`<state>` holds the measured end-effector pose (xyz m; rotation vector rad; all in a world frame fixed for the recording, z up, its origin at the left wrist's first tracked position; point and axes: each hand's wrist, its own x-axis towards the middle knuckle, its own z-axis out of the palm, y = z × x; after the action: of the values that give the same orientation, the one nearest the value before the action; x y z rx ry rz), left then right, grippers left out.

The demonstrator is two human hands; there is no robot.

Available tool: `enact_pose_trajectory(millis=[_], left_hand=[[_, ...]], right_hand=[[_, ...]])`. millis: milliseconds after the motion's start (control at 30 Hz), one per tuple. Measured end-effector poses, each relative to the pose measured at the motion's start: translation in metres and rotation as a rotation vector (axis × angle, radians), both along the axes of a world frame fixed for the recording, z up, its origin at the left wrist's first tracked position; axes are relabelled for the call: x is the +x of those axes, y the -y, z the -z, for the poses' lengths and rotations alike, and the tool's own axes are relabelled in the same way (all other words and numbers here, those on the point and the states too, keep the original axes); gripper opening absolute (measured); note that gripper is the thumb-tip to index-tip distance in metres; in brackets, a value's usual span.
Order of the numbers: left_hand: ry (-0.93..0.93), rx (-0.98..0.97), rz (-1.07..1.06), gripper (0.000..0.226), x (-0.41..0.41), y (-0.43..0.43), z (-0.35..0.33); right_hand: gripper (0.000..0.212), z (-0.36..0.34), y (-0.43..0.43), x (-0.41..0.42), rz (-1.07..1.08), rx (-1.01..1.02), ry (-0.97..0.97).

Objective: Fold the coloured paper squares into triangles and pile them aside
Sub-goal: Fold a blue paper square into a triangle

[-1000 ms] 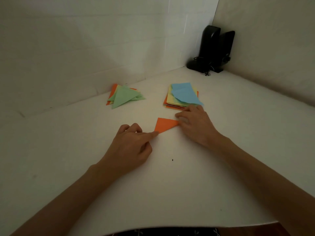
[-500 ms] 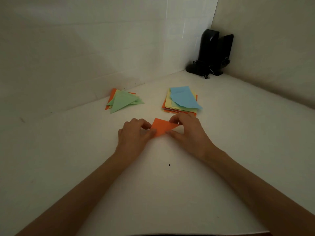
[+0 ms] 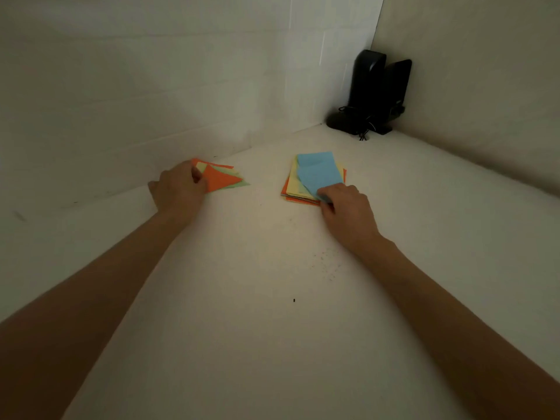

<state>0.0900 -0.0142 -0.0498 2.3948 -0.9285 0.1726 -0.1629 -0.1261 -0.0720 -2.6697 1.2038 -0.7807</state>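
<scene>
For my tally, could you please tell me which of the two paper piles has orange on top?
The triangle pile at the left hand: an orange triangle tops it. The square stack at the right hand has blue on top.

White table (image 3: 272, 359) fills the lower view. Black device (image 3: 371, 92) stands upright at 1 o'clock, in the far corner where the tiled wall (image 3: 121, 86) meets the plain wall (image 3: 472, 86). Thin black cord (image 3: 364, 132) is bunched at its base. Small dark speck (image 3: 294, 300) lies on the table toward 6 o'clock, with a faint scatter of dots (image 3: 327, 265) at its 1 o'clock.
</scene>
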Motion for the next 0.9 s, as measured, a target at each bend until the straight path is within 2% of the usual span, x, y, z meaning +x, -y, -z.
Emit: enact_pose_trajectory(millis=[67,133,200,267,300,333,400,467,533,600,667,833,900], left_hand=[[0.071,0.103,-0.060,0.028,0.003,0.004,0.008],[0.153,0.125,-0.097,0.035,0.000,0.004,0.009],[0.228,0.063,-0.047,0.032,-0.008,0.001,0.003],[0.225,-0.077,0.111,0.022,-0.022,-0.002,-0.002],[0.134,-0.167,0.221,0.018,-0.032,-0.004,-0.005],[-0.033,-0.231,0.329,0.019,-0.047,-0.007,-0.008],[-0.541,-0.306,0.476,0.031,-0.081,-0.015,-0.016],[-1.054,-0.365,0.530,0.035,-0.107,-0.022,-0.019],[-1.313,-0.491,0.575,0.028,-0.119,-0.025,-0.014],[-1.419,-0.664,0.571,0.013,-0.121,-0.029,-0.006],[-1.455,-0.762,0.549,0.016,-0.119,-0.032,0.001],[-1.409,-0.799,0.646,0.023,-0.114,-0.031,0.006],[-1.410,-0.811,0.647,0.023,-0.113,-0.032,0.007]], right_hand=[[0.021,0.005,0.002,0.001,-0.017,-0.094,-0.041],[0.024,0.006,0.004,0.001,-0.033,-0.125,-0.060],[0.025,0.002,0.002,0.000,-0.034,-0.126,-0.045],[0.027,-0.004,-0.003,-0.002,-0.053,-0.180,0.063],[0.028,-0.008,-0.008,-0.002,-0.077,-0.245,0.146],[0.028,-0.012,-0.014,-0.003,-0.107,-0.327,0.214],[0.024,-0.017,-0.027,-0.003,-0.201,-0.469,0.265],[0.020,-0.019,-0.042,-0.004,-0.340,-0.558,0.272],[0.020,-0.018,-0.054,-0.005,-0.488,-0.583,0.250],[0.023,-0.012,-0.060,-0.007,-0.586,-0.549,0.212],[0.024,-0.006,-0.061,-0.009,-0.623,-0.473,0.191],[0.026,-0.005,-0.052,-0.009,-0.547,-0.200,0.272],[0.023,-0.009,-0.052,-0.010,-0.477,-0.006,0.329]])
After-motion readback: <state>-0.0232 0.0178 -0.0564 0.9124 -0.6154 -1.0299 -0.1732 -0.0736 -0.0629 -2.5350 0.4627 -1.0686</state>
